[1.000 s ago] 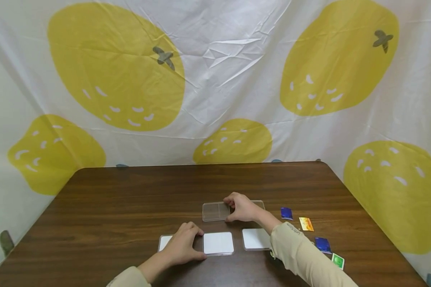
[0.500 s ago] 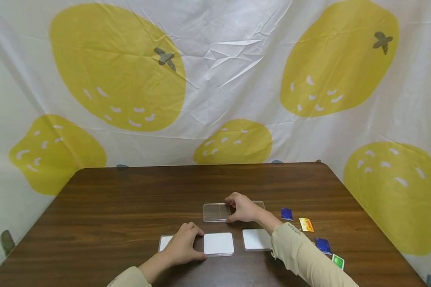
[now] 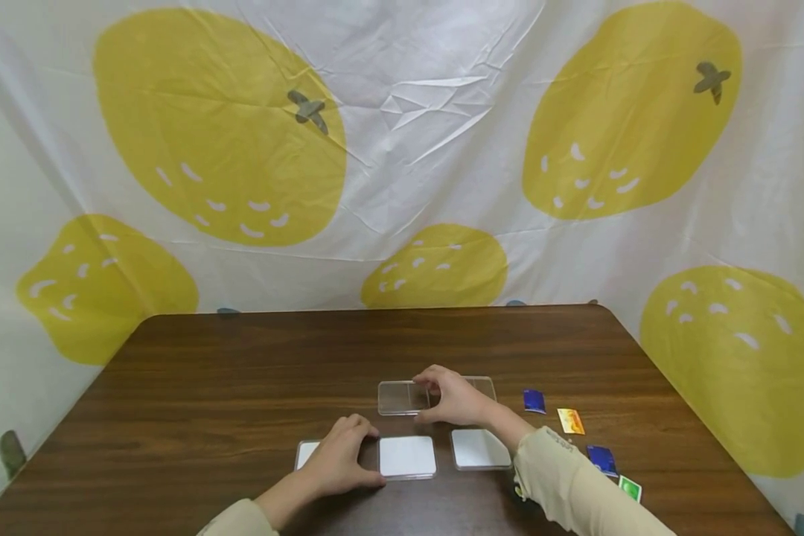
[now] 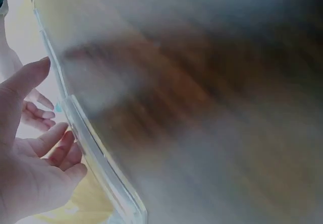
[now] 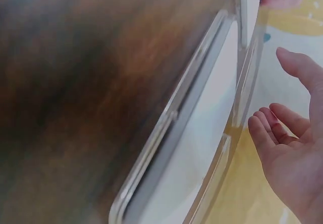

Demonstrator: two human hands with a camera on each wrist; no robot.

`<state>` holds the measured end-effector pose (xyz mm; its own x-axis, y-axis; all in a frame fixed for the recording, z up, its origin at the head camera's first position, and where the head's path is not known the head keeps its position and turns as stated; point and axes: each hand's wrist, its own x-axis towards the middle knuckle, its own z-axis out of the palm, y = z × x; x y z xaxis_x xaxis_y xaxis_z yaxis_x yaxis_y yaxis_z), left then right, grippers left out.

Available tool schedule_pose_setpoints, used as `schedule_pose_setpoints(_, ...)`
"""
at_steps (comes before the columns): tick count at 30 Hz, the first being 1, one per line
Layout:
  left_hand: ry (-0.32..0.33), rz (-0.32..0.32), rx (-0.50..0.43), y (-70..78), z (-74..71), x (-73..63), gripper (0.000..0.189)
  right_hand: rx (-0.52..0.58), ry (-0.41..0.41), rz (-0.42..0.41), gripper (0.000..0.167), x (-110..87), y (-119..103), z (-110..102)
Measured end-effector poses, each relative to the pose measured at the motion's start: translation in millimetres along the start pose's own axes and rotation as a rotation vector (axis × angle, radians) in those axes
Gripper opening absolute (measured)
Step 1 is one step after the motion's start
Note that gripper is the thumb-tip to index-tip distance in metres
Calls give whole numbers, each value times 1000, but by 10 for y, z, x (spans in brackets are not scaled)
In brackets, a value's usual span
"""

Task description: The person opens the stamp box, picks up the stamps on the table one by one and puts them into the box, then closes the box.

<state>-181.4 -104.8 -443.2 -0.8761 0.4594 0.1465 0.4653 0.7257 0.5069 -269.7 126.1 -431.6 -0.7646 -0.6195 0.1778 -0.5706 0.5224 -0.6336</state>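
The right hand (image 3: 452, 398) has slid slightly back toward the person over the last half second, its thumb drawing off the near edge of the clear tray (image 3: 393, 399). The right wrist view shows its fingers loosely bent and the thumb standing apart from them, with nothing between. The tray lies flat beneath and beyond this hand, the palm hiding its middle, so whether it is one wide piece or two side by side cannot be told. The tray itself has hardly shifted, which suggests it has been let go of and that placing it there is finished, at least for the moment.

The left hand (image 3: 340, 455) has stayed put. Its thumb and forefinger are spread at the two left corners of the middle box (image 3: 407, 455), white inside; whether they grip it or merely rest beside it cannot be told. That points to a steadying role, if any.

Under the left hand lies the left box (image 3: 306, 452), mostly covered. The right box (image 3: 480, 449), partly hidden before by the right sleeve (image 3: 563, 476), has come fully into sight. Farther right, a blue card (image 3: 534, 400), an orange card (image 3: 571, 420), a second blue card (image 3: 601, 458) and a green card (image 3: 630, 488) lie on the brown table (image 3: 254, 380), apparently untouched. Behind hangs a lemon-print cloth (image 3: 422, 164).
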Motion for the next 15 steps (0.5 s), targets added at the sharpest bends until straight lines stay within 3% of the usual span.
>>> schedule_pose_setpoints(9, 89, 65, -85, -163, -172, -169, 57, 42, -34, -40, 59, -90, -138, 21)
schedule_pose_setpoints(15, 127, 7, -162, -330, -315, -392, 64, 84, -43, -66, 58, -134, -196, 47)
